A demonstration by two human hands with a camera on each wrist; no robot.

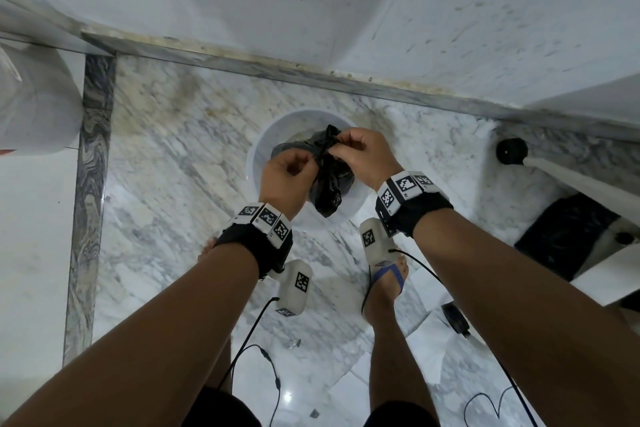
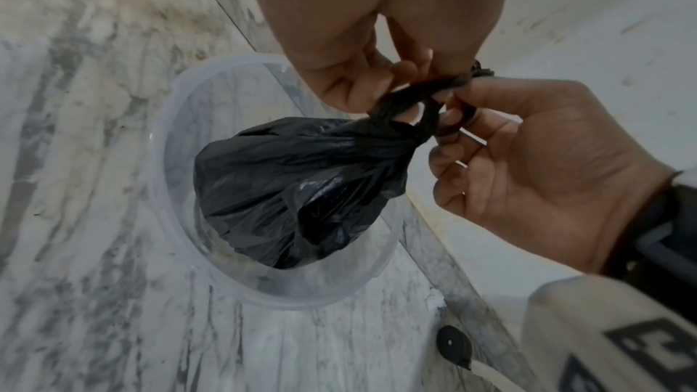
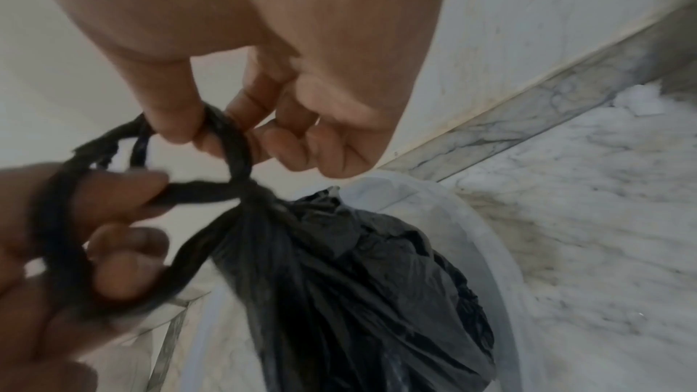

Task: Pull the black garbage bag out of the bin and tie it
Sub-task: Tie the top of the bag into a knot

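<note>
Hanging from both hands, the crumpled black plastic garbage bag point(image 1: 329, 184) is lifted out of the round translucent white plastic bin point(image 1: 258, 163) and held directly above its opening; the wrist views cannot settle whether the bag's bottom is fully above the rim. The bin stands on the grey-veined white marble floor point(image 1: 180, 163), close to the marble skirting point(image 1: 242, 59) at the foot of the wall.

The bag's neck is gathered into a twist, and two thin black strands rise from it. The left hand point(image 1: 287, 170) pinches one strand between thumb and curled fingers, the strand looping round them in the right wrist view. The right hand point(image 1: 363, 152) pinches the other strand, which forms an open loop at its fingertips point(image 3: 181, 130). Both hands are clenched on plastic; neither is released.

Deciding relation: the bag's body hangs below the grips, its long axis near vertical, and the crossing of the strands point(image 3: 245, 187) sits just above the gathered neck, between the two hands. The strands lead outward from that crossing, one to each hand, and both hands stand about equally near it.

Judgement: removal is essentially complete and tying is under way; the knot appears crossed but not drawn tight. Tightening would call for opposing pulls away from the crossing. A thin strand may stretch or tear under load.
</note>
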